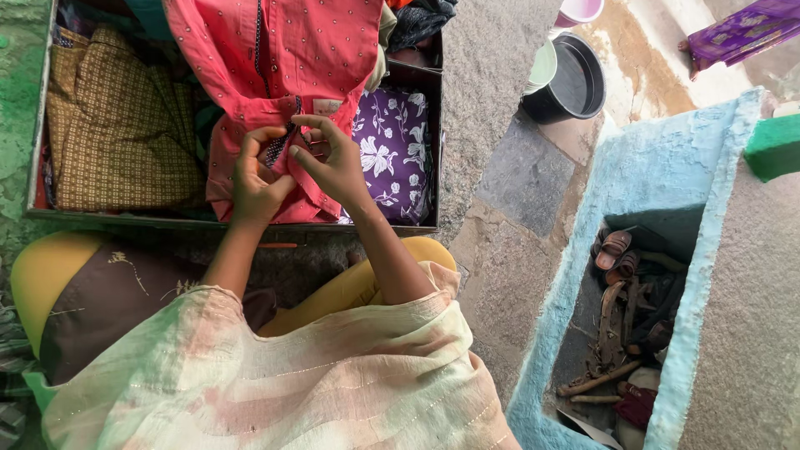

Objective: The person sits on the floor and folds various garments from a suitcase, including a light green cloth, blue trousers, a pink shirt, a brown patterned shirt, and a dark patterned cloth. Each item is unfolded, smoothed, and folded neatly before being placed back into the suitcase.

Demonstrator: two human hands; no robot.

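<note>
Coral shirt (275,58) lies over open trunk (37,125), lower placket pinched between left hand (254,179) & right hand (333,162). Keep fabric taut either side of pinch; work fingertips close tog., w/o dragging cloth off purple floral cloth (392,154) beside grip.

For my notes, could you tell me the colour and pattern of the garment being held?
Coral pink garment with small pale dots, head view.

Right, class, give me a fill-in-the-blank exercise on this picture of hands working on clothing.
1. Both hands, left hand and right hand, pinch the front of a ____ garment with small dots.
2. The purple cloth beside it carries a white ____ print.
3. The black bucket stands on the ____ floor.
4. Sandals lie in the ____-edged pit.

Missing words: red; flower; stone; blue
</note>
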